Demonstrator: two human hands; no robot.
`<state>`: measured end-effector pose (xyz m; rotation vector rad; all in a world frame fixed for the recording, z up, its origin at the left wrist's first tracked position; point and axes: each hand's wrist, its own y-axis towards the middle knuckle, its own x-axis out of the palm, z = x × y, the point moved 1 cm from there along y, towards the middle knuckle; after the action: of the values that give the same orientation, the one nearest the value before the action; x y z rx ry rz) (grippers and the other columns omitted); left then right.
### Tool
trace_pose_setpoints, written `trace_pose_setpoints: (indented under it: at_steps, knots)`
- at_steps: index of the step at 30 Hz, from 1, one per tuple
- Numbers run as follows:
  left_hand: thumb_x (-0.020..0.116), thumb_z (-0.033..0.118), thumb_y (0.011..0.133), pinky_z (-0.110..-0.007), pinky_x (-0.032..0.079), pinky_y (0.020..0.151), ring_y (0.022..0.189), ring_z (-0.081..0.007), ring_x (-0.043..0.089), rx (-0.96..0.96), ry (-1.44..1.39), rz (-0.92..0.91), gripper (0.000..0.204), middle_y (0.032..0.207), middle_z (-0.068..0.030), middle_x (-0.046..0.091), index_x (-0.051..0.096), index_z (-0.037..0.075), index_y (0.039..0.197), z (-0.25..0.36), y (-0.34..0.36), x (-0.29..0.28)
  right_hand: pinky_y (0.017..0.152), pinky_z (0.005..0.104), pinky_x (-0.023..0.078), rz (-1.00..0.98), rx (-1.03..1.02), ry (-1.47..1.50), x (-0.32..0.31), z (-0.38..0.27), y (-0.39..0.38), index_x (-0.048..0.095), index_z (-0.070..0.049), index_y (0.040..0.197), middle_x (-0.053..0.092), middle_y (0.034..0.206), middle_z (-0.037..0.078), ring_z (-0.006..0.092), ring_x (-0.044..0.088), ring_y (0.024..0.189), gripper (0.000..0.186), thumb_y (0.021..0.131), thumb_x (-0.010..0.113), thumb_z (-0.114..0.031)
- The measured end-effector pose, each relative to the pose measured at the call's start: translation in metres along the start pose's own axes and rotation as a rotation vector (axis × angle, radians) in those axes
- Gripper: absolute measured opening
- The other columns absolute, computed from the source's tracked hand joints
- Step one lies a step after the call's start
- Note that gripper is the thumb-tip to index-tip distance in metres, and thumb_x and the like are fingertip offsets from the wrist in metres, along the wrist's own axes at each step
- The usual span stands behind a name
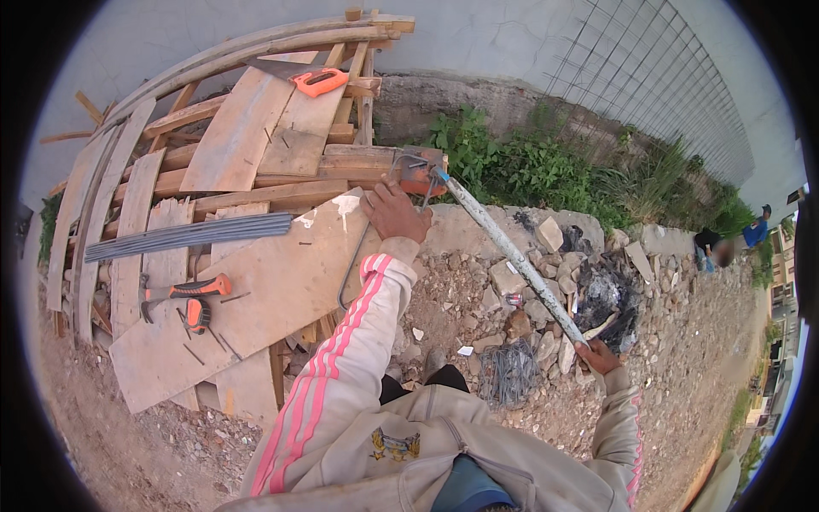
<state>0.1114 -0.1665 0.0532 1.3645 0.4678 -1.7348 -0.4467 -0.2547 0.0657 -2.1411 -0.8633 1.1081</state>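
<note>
Head view: left hand (394, 212) presses a bent steel rod (351, 264) at the plank's (281, 282) right edge. Right hand (597, 355) fisted on long lever bar (512, 252), open rubble (478, 290) mid-frame.

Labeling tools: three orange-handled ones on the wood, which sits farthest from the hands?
The handsaw on the stacked planks at the top, with a looped orange grip. The hammer and small tool lie lower left on the plywood sheet.

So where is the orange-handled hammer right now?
In the head view, the orange-handled hammer lies on the large plywood sheet to the person's left, just below the bundle of grey steel rods, away from both hands.
</note>
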Motion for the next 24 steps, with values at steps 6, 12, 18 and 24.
trace_pose_setpoints:
  at_steps: [6,12,18,24]
  knots:
    - [0.081,0.05,0.065,-0.051,0.026,0.115,0.117,-0.0347,0.051,0.016,0.007,0.048,0.103,0.122,-0.0185,0.054,0.045,-0.007,0.144,-0.003,-0.004,0.005,0.058,0.0458,0.045,0.458,-0.385,-0.385,0.049,-0.048,-0.067,0.07,0.003,0.084,0.064,0.067,0.02,0.0351,0.059,0.058,0.056,0.092,0.069,-0.052]
    - [0.081,0.05,0.065,-0.052,0.026,0.115,0.117,-0.0348,0.051,0.022,0.023,0.089,0.101,0.122,-0.0186,0.053,0.047,-0.006,0.142,-0.004,-0.001,0.014,0.06,0.0498,0.048,0.537,-0.206,-0.372,0.142,-0.066,-0.117,0.072,0.003,0.089,0.063,0.067,0.025,0.0435,0.065,0.067,0.06,0.092,0.066,-0.057]
    - [0.082,0.053,0.067,-0.051,0.022,0.12,0.119,-0.0337,0.052,-0.015,0.03,-0.007,0.105,0.126,-0.0173,0.053,0.043,-0.006,0.145,-0.002,-0.003,0.006,0.061,0.0498,0.047,0.506,-0.152,-0.189,0.194,-0.068,-0.126,0.071,0.005,0.087,0.062,0.067,0.026,0.0445,0.064,0.067,0.062,0.095,0.063,-0.055]
    - [0.084,0.053,0.069,-0.052,0.021,0.121,0.129,-0.0322,0.048,-0.048,-0.047,-0.111,0.108,0.134,-0.0162,0.05,0.038,-0.004,0.148,-0.001,0.0,-0.007,0.06,0.0507,0.046,0.564,-0.124,-0.166,0.249,-0.075,-0.148,0.067,0.006,0.079,0.061,0.067,0.028,0.0478,0.062,0.068,0.065,0.097,0.06,-0.055]
